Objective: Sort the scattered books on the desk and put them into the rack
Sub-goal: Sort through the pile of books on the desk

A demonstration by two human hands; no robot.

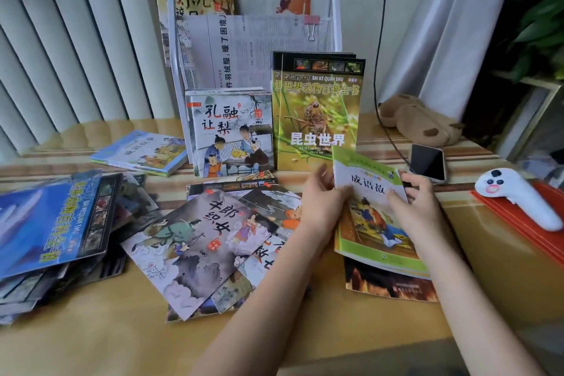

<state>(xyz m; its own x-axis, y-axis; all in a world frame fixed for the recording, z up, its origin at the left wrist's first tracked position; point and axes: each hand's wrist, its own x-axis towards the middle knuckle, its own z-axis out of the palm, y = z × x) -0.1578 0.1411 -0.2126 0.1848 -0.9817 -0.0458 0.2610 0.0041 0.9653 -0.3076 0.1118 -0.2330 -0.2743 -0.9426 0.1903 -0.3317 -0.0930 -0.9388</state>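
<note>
Both hands hold a green-bordered book (370, 189) tilted up over the right part of the desk (122, 345). The left hand (325, 195) has its grip on the book's left edge, and the right hand (419, 207) has its grip on the right edge, fingers across the cover. It seems to lift off a small stack; the view is unclear there. Behind, an insect book (319, 119) stands upright against the white rack (174, 49). Loose books (195, 241) lie scattered to the left.
</note>
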